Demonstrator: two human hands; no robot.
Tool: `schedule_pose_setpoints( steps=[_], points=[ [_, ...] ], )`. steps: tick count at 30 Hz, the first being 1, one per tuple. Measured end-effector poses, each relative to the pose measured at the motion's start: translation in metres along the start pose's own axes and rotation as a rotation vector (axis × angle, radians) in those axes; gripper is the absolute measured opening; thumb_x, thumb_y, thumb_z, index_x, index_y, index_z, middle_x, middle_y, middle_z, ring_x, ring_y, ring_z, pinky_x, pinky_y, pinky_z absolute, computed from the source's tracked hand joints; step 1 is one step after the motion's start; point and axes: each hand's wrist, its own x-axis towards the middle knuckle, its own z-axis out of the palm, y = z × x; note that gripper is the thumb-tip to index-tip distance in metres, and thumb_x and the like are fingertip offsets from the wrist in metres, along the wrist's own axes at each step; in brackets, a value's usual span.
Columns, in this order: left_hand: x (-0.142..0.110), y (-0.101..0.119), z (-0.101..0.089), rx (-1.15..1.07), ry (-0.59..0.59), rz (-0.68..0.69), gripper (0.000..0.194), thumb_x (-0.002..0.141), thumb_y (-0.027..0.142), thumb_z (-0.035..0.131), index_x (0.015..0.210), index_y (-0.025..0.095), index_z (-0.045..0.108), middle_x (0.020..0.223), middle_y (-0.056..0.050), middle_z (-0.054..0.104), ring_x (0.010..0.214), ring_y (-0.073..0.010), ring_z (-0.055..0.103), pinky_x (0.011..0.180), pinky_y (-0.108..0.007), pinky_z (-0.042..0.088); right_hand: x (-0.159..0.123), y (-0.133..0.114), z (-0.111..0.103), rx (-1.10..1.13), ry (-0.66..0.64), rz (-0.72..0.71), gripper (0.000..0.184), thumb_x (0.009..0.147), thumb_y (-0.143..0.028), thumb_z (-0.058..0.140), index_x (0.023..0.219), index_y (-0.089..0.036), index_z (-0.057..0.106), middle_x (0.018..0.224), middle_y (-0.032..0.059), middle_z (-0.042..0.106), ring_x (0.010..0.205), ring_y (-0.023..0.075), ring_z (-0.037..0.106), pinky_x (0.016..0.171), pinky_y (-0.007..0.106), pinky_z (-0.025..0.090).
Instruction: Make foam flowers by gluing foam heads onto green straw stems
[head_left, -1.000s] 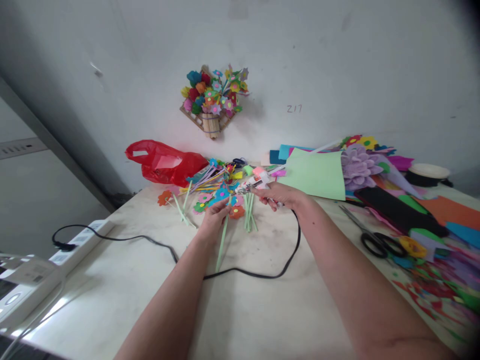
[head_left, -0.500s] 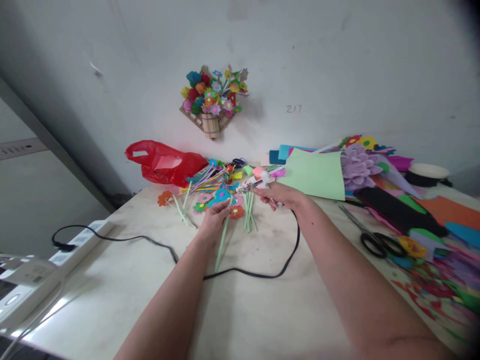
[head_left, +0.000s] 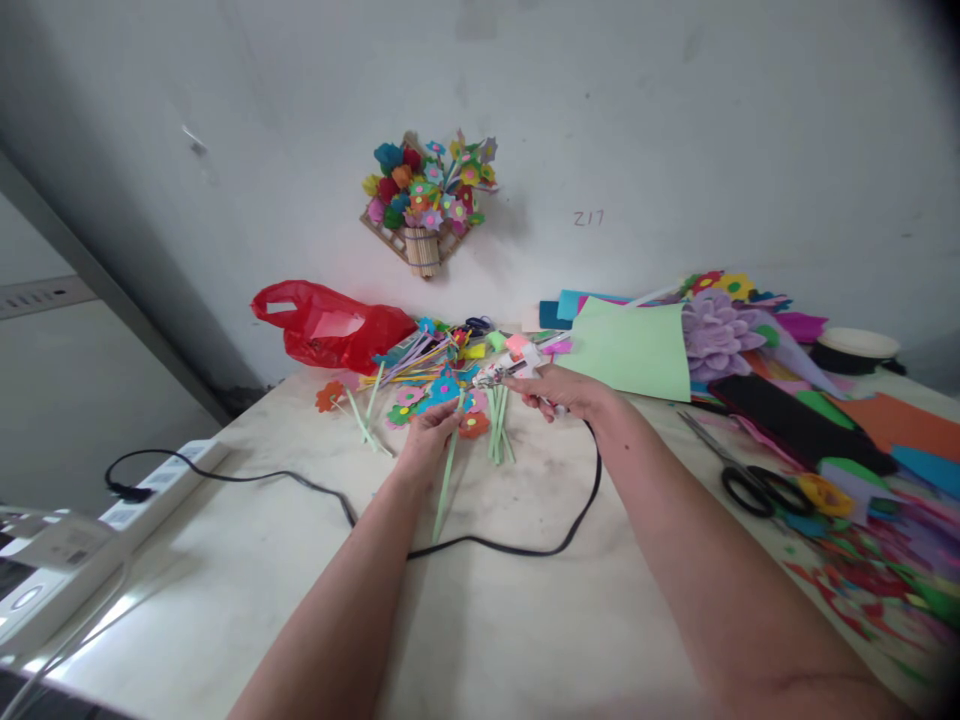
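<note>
Between the fingers of my left hand [head_left: 433, 432] is a thin pale green strip [head_left: 447, 480], its lower end slanting down toward the table. My right hand [head_left: 553, 392] is wrapped around a white glue gun [head_left: 525, 362], whose metal nozzle points left at the strip's upper end; whether they touch I cannot tell. A black cord [head_left: 592, 480] runs from the gun. Just under the nozzle lies a bundle of green strips [head_left: 496, 425]. Beyond my left hand are flat foam flowers, among them a blue flower [head_left: 442, 392] and an orange flower [head_left: 474, 425].
A red plastic bag [head_left: 330, 325] lies at the back left. Black-handled scissors [head_left: 750, 480], a black phone-like slab [head_left: 799, 420] and colourful scraps [head_left: 862, 580] cover the right side. A green sheet [head_left: 630, 345] is at the back; a power strip [head_left: 127, 510] stands left. A flower basket [head_left: 424, 250] hangs on the wall.
Almost nothing differs. Both hands keep their hold on the strip and the glue gun, in nearly the same place.
</note>
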Motion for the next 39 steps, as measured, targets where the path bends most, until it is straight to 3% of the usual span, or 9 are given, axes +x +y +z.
schedule_pose_setpoints(
  steps=[17,33,39],
  points=[
    [-0.002,0.0029,0.0041,-0.017,0.026,-0.029,0.038,0.055,0.028,0.074,0.089,0.014,0.067,0.058,0.001,0.06,0.049,-0.0068,0.049,0.05,-0.02,0.035,0.0019,0.0008,0.002,0.006,0.024,0.012,0.048,0.06,-0.062,0.061,0.06,-0.017,0.045,0.05,-0.0038,0.046,0.035,0.0038,0.034,0.033,0.02,0.035],
    [-0.0001,-0.0002,-0.0011,0.049,0.012,0.017,0.035,0.061,0.032,0.069,0.091,0.014,0.066,0.06,0.0,0.06,0.044,-0.0055,0.043,0.042,-0.019,0.027,-0.0005,-0.0002,0.0003,0.004,0.009,-0.014,0.047,0.062,-0.061,0.061,0.062,-0.017,0.046,0.05,-0.0039,0.045,0.035,0.0036,0.034,0.032,0.019,0.032],
    [0.0011,-0.0024,-0.0032,0.08,0.004,0.035,0.031,0.063,0.034,0.068,0.087,0.014,0.066,0.061,-0.001,0.061,0.046,-0.0065,0.046,0.043,-0.019,0.03,-0.0029,-0.0032,0.0008,-0.01,-0.004,-0.012,0.046,0.061,-0.06,0.062,0.061,-0.017,0.045,0.051,-0.0036,0.046,0.035,0.0037,0.034,0.033,0.019,0.033]
  ],
)
